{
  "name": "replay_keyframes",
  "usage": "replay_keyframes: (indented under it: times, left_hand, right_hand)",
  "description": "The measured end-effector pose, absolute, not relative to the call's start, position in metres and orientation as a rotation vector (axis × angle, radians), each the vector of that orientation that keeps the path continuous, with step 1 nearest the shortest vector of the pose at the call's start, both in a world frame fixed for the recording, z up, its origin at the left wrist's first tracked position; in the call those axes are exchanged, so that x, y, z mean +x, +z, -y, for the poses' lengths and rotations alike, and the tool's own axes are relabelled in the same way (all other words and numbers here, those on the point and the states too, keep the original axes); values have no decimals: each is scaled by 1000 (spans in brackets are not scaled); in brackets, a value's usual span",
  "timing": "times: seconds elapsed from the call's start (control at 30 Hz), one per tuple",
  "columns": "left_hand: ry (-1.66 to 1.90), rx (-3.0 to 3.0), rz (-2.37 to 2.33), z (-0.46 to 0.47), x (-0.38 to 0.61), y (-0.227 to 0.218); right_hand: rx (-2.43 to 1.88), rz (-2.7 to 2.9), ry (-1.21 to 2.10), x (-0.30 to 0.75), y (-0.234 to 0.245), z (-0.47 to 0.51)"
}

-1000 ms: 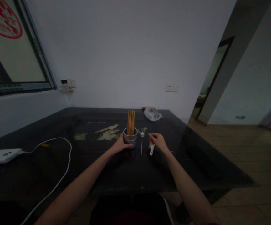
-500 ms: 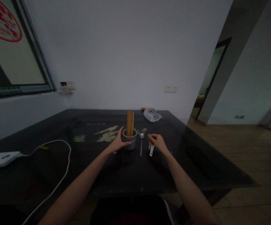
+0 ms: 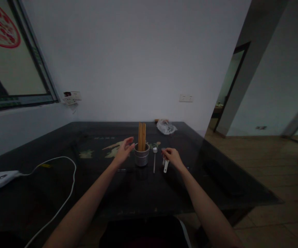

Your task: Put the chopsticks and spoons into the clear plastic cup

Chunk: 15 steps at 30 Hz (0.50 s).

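A grey metal cup (image 3: 141, 159) stands upright on the dark table, holding a bundle of wooden chopsticks (image 3: 142, 137). Just left of its rim is my left hand (image 3: 124, 151), fingers apart, with nothing in it. To the cup's right lies a long-handled metal spoon (image 3: 154, 160), its round bowl pointing away from me. Farther right, my right hand (image 3: 172, 156) pinches the far part of a white-handled utensil (image 3: 166, 166). The handle points toward me; my fingers cover the utensil's other end, so its kind cannot be made out.
The glossy black table (image 3: 136, 196) has a bird-and-flower picture. A crumpled clear plastic bag (image 3: 166, 127) lies at the back near the wall. On the left sits a white device (image 3: 0, 179) with a white cable (image 3: 74, 179). A dark flat object (image 3: 223, 177) lies on the right.
My left hand has let go of the metal cup and drawn back to the left, its fingers apart. My right hand stays at the white-handled utensil. The view has shifted slightly.
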State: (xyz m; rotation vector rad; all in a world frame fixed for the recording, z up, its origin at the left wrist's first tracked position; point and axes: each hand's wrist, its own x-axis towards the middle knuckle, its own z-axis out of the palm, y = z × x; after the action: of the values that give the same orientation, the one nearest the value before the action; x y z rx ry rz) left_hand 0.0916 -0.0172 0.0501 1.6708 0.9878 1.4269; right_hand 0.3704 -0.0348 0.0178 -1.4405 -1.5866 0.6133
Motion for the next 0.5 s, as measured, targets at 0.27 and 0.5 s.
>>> replay_keyframes:
  times: [0.27,0.5]
  left_hand:
    - [1595,1735,-970,54,100,86]
    - [1196,2140,-820,95,150,118]
  right_hand:
    - [-1489,1534,573,380,20,32]
    - [-1545,1540,506,386,21,30]
